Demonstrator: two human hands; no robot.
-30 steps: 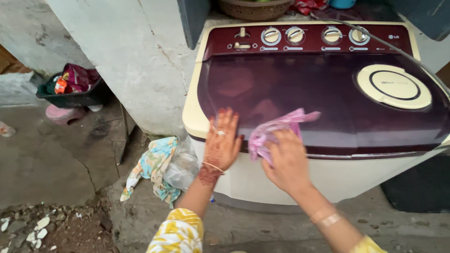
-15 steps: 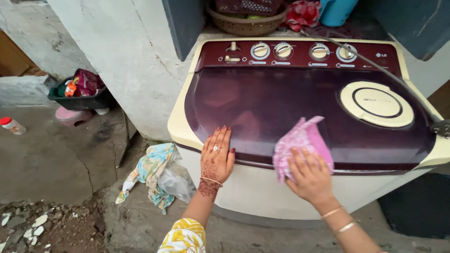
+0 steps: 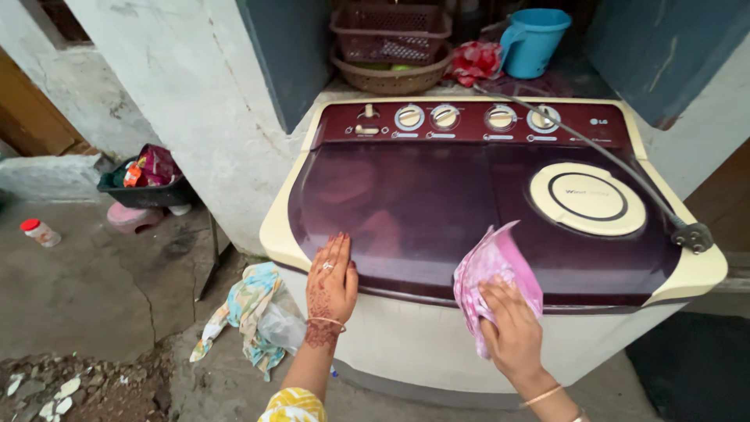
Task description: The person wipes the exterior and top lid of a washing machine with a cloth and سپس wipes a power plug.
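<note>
A cream washing machine with a dark maroon lid fills the middle of the view. My left hand lies flat, fingers apart, on the lid's front left edge. My right hand presses a pink patterned cloth against the lid's front edge, right of centre. The cloth hangs partly over the machine's front. A round cream cap sits on the lid's right side. Several dials line the back panel.
A grey hose crosses the machine's right side. Behind it stand stacked baskets and a blue mug. On the ground at left lie a crumpled cloth, a black tub, a small bottle and rubble.
My right hand has carried the pink cloth rightward and down along the lid's front edge. My left hand has stayed flat on the lid's left edge. The view has drawn closer.
</note>
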